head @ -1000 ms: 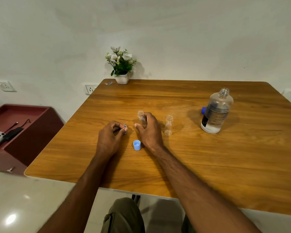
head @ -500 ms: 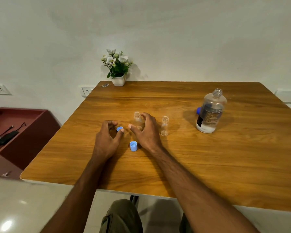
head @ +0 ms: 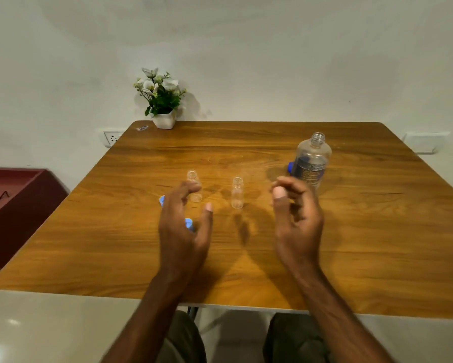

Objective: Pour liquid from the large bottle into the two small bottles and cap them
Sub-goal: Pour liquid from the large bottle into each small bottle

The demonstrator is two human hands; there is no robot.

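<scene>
Nothing was held: the left hand and the right hand were raised above the table, fingers loosely curled and released. Half a second earlier a blue cap had been pinched by the left hand and the left small bottle touched by the right. Both small bottles, the second included, appeared empty and uncapped. The large bottle stood open behind the right hand. Pouring and capping were judged undone.

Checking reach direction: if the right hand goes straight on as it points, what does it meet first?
Most likely the large bottle, uncapped, just beyond the right hand; depth is uncertain from this one view.
</scene>
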